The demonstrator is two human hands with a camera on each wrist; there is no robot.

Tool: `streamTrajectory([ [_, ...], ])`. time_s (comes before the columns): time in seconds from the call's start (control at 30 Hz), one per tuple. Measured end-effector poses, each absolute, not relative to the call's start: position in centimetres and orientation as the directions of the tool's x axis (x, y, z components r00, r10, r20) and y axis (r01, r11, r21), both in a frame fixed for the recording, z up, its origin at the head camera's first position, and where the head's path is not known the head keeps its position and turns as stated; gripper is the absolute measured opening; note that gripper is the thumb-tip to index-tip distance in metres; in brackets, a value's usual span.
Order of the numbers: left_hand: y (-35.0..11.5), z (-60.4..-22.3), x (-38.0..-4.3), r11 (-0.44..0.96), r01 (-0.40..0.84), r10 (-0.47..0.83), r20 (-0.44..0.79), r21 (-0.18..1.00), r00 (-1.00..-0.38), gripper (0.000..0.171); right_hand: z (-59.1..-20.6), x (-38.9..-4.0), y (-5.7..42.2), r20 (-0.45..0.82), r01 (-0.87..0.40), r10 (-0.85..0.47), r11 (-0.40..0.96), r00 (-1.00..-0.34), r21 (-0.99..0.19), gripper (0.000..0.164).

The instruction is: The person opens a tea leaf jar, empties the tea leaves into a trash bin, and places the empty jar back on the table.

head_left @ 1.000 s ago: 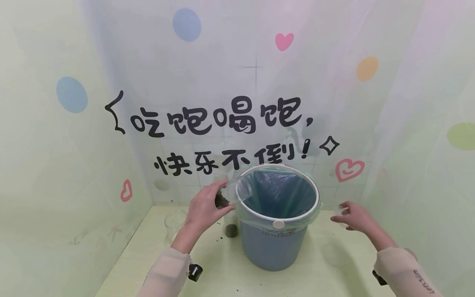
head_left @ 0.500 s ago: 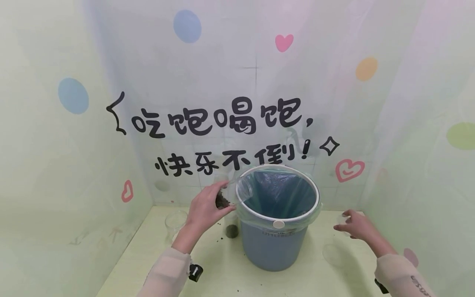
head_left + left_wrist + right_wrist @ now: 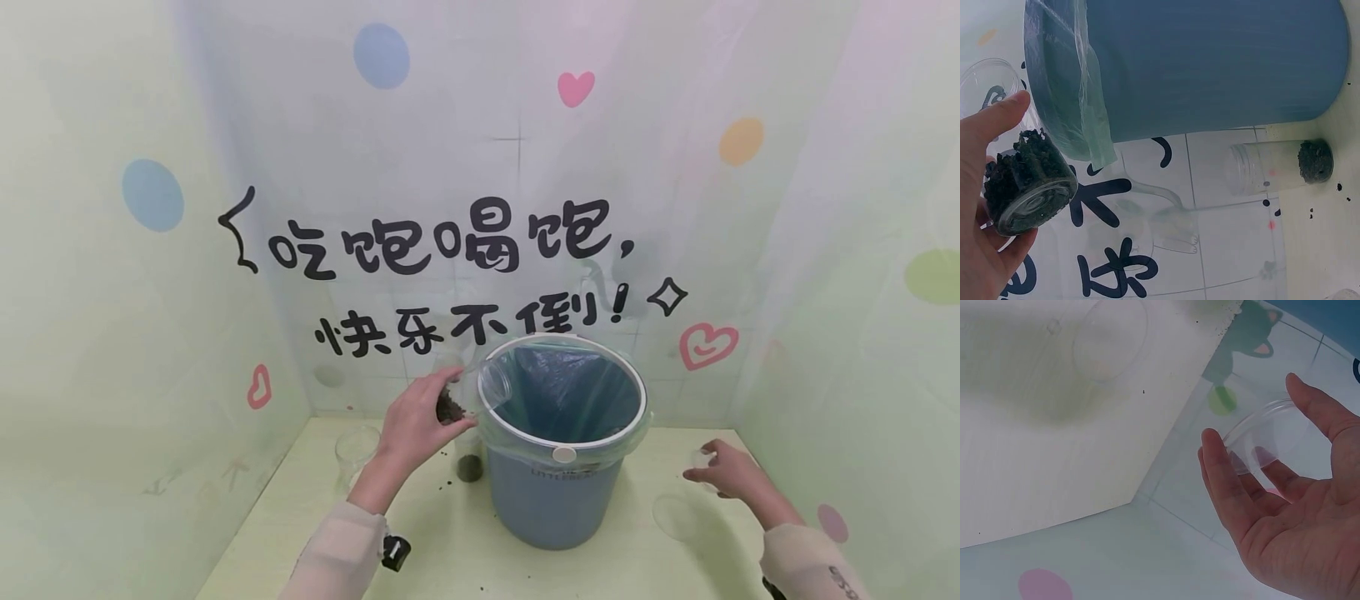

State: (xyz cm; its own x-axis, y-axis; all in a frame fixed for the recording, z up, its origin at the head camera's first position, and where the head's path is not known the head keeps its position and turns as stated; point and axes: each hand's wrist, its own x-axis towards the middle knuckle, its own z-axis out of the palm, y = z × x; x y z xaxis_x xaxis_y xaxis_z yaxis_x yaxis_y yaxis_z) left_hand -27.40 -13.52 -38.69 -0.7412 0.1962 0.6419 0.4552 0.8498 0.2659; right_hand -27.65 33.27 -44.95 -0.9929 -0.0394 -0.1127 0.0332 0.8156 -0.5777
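Observation:
My left hand (image 3: pixel 416 421) grips a clear jar (image 3: pixel 1041 187) with dark, crumbly flakes in its bottom. The jar is tilted, its mouth end overlapping the left rim of a blue bin (image 3: pixel 543 508) in the head view. Part of the jar hides behind my fingers. Over at the right, my right hand (image 3: pixel 729 471) holds a clear round lid (image 3: pixel 1263 428) by its edge, between thumb and fingers. Beside the bin's left side stands a second clear jar (image 3: pixel 1263 165) with dark flakes (image 3: pixel 1315 160) at the bottom.
A pale translucent bag lines the bin and folds over its white rim (image 3: pixel 562 444). Another clear round lid (image 3: pixel 678 517) lies on the table right of the bin. A clear jar (image 3: pixel 356 446) stands behind my left wrist. Dark crumbs dot the table; printed walls surround it.
My right hand has moved a little to the right and down in the head view, carrying the lid. The left hand and its tilted jar stay almost in place.

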Motion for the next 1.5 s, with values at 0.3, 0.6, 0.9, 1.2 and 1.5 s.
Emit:
streamTrajectory([
  [0.3,-13.5,-38.7,-27.4,0.851,0.452,0.196,0.637,0.268,-0.746,0.079,-46.8,-27.9,34.2,-0.139,0.071,-0.014,0.807,-0.990,-0.586,0.070],
  [0.6,-13.5,-38.6,-27.4,0.851,0.446,0.191,0.630,0.276,-0.753,0.079,-47.9,-27.6,34.5,-0.162,0.097,0.004,0.813,-0.987,-0.574,0.072],
  [0.9,-13.6,-38.7,-27.5,0.851,0.450,0.191,0.640,0.270,-0.745,0.080,-49.7,-27.3,35.0,-0.191,0.117,0.011,0.823,-0.982,-0.555,0.074],
  [1.2,-13.8,-38.7,-27.5,0.857,0.429,0.180,0.615,0.285,-0.768,0.077,-51.3,-26.9,35.3,-0.211,0.137,0.031,0.849,-0.977,-0.511,0.070],
  [1.5,-13.9,-38.7,-27.4,0.853,0.436,0.181,0.621,0.286,-0.762,0.078,-52.2,-26.6,35.4,-0.192,0.107,0.031,0.910,-0.981,-0.399,0.071],
])
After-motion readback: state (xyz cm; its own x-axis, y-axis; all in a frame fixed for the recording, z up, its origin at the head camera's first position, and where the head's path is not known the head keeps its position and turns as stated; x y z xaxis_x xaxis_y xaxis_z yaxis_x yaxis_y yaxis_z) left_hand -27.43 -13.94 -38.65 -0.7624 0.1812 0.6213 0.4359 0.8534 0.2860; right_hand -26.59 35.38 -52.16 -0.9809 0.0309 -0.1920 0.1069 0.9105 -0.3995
